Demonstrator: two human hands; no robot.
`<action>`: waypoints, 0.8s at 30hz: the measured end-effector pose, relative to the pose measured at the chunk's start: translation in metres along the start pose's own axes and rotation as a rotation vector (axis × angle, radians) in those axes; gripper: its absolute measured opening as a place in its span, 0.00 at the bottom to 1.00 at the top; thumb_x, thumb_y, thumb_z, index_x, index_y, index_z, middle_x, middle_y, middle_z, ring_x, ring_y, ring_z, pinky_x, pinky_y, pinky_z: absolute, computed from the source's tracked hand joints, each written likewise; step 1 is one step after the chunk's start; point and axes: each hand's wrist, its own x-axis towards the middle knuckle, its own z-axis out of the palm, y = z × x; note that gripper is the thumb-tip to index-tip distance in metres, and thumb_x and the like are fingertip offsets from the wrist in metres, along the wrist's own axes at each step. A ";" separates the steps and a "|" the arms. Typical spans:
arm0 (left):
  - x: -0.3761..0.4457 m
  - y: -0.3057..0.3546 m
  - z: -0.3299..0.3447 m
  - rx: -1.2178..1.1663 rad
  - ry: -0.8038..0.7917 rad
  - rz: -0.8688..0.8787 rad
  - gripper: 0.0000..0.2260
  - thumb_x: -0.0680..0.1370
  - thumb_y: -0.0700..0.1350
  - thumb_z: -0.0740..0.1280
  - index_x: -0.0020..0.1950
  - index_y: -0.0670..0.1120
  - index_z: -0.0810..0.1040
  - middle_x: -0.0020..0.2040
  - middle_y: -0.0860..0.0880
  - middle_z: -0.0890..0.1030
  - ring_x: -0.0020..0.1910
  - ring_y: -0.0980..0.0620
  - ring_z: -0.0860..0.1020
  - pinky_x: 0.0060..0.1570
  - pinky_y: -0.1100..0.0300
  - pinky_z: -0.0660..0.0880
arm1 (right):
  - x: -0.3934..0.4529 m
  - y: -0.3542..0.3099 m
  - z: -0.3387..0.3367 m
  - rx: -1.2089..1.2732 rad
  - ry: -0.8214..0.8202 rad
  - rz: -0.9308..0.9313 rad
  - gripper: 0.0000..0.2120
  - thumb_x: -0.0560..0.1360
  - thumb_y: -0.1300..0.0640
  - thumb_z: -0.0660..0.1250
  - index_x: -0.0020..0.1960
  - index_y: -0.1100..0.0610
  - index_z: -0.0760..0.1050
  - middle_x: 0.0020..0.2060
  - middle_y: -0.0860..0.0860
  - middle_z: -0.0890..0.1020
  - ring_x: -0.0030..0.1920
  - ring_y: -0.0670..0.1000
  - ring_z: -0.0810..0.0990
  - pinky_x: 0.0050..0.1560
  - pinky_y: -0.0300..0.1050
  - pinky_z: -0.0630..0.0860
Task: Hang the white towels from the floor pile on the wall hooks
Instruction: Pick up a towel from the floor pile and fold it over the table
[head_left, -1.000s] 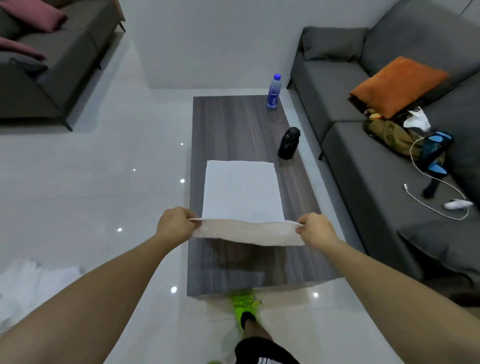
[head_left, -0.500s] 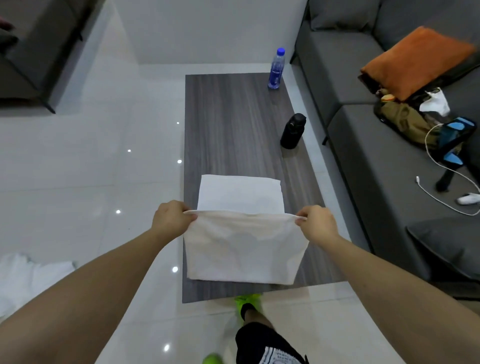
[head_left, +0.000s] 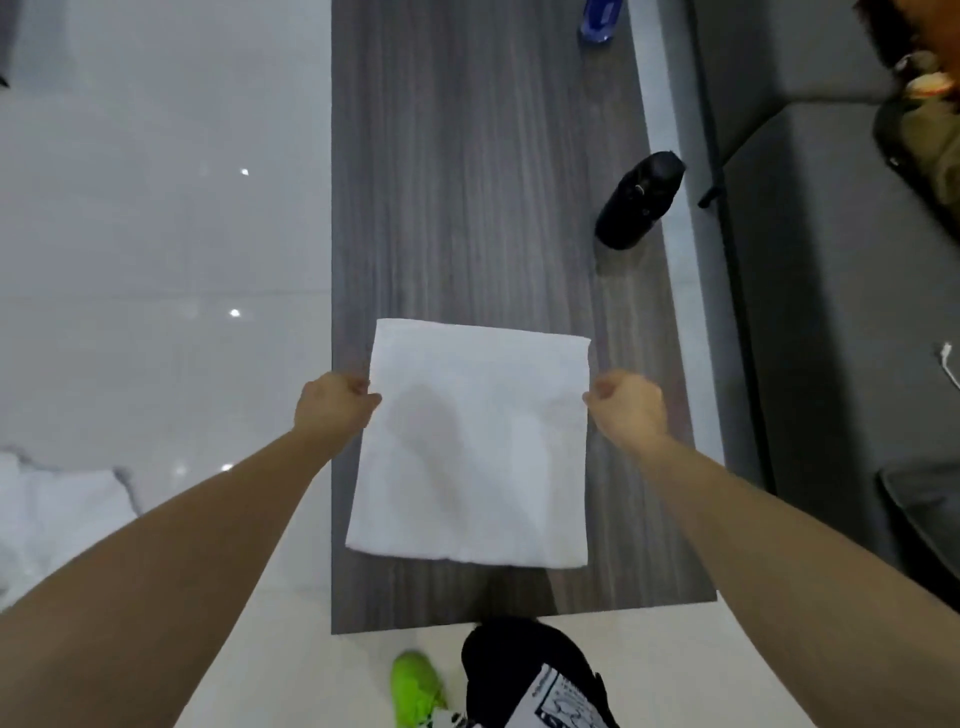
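A white towel (head_left: 475, 447) lies folded in a flat rectangle on the near half of the dark wooden coffee table (head_left: 467, 182). My left hand (head_left: 332, 402) pinches the towel's left edge near its far corner. My right hand (head_left: 626, 408) grips the right edge at the same height. The pile of white towels (head_left: 57, 514) lies on the glossy floor at the lower left, partly cut off by the frame. No wall hooks are in view.
A black bottle (head_left: 636, 200) stands near the table's right edge, and a blue bottle (head_left: 600, 18) stands at the far end. A grey sofa (head_left: 831, 312) with bags on it runs along the right. My green shoe (head_left: 415, 686) is by the table's near edge.
Both hands carried the towel's near edge up and forward, folding it over onto the half lying on the table. My view tilted down and closer to the table.
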 end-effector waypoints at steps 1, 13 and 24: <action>-0.003 -0.011 0.013 0.002 -0.042 -0.033 0.15 0.77 0.48 0.69 0.63 0.46 0.80 0.58 0.45 0.82 0.57 0.43 0.78 0.58 0.55 0.74 | -0.001 0.012 0.015 -0.014 -0.052 0.027 0.16 0.77 0.54 0.68 0.63 0.58 0.79 0.58 0.54 0.83 0.58 0.55 0.80 0.53 0.38 0.71; -0.071 -0.135 0.150 -0.318 -0.217 -0.706 0.19 0.71 0.44 0.75 0.59 0.38 0.77 0.54 0.38 0.81 0.52 0.39 0.80 0.52 0.46 0.79 | -0.095 0.134 0.158 0.535 -0.332 0.830 0.14 0.70 0.54 0.76 0.49 0.61 0.79 0.49 0.60 0.83 0.42 0.56 0.82 0.38 0.48 0.79; -0.086 -0.085 0.219 -1.249 -0.384 -0.919 0.14 0.80 0.43 0.67 0.64 0.41 0.74 0.56 0.42 0.79 0.52 0.46 0.79 0.53 0.51 0.76 | -0.116 0.075 0.210 1.391 -0.437 1.065 0.12 0.77 0.61 0.69 0.59 0.63 0.75 0.53 0.61 0.80 0.59 0.58 0.78 0.64 0.51 0.74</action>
